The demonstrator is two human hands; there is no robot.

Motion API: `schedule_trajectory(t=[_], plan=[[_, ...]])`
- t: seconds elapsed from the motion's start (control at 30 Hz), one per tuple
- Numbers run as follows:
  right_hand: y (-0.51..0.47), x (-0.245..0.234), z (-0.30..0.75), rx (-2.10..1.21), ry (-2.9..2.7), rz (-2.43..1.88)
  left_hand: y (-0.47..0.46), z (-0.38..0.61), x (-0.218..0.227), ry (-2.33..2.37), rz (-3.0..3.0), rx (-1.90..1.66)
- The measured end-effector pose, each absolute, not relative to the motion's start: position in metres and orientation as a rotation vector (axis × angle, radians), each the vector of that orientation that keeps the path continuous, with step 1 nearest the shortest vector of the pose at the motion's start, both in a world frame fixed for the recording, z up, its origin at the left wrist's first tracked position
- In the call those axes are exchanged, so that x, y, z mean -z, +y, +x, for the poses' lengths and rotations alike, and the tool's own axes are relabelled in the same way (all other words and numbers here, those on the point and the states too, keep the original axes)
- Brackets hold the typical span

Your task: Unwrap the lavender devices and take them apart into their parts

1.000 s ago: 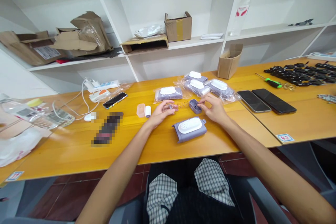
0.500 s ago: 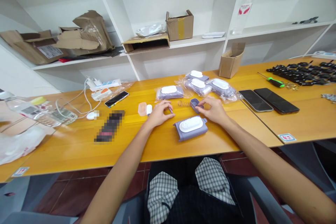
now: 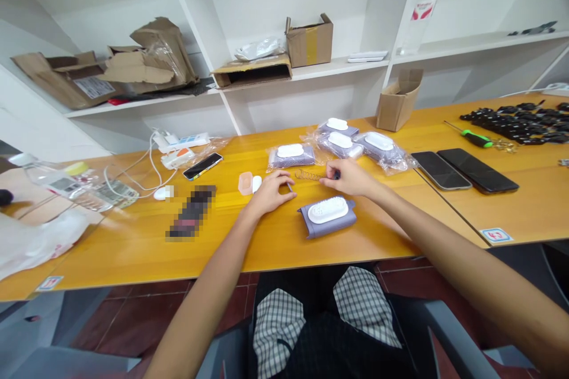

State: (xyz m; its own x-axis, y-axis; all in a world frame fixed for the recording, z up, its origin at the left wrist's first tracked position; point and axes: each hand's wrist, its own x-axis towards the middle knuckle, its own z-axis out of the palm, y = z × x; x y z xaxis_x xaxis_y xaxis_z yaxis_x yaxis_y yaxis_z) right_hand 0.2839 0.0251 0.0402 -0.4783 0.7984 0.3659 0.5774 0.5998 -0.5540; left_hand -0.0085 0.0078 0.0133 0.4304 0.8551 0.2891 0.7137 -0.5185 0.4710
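Over the link I see two phones (image 3: 478, 170) lying side by side, a screwdriver (image 3: 478, 138) beyond them, and a bottle (image 3: 424, 10) standing on a shelf (image 3: 475, 47).

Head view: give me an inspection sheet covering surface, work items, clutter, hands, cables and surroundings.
Surface: wooden table, with a joint visible at right.
Work items: purple housing with white pad; spring lying behind it.
Clutter: bagged units farther back, phones to both sides, screwdriver at right.
Hands: right hand pinches a dark part, mostly hidden; left hand curled, its hold unclear.
Cables: white cable at left, near a power strip.
Surroundings: white shelves behind, bearing cardboard boxes and a bottle.
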Motion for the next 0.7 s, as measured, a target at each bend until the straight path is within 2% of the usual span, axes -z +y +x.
schedule_trajectory(t=[0.47, 0.6, 0.7], plan=[[0.03, -0.046, 0.243, -0.706, -2.369, -1.01, 0.007, -0.009, -0.017, 1.484, 2.339, -0.705], [0.031, -0.047, 0.254, -0.635, -2.173, -0.932, 0.007, -0.009, -0.016, 1.484, 2.358, -0.705], [0.04, -0.042, 0.276, -0.547, -2.029, -1.062, 0.007, -0.01, -0.015, 1.474, 2.393, -0.735]])
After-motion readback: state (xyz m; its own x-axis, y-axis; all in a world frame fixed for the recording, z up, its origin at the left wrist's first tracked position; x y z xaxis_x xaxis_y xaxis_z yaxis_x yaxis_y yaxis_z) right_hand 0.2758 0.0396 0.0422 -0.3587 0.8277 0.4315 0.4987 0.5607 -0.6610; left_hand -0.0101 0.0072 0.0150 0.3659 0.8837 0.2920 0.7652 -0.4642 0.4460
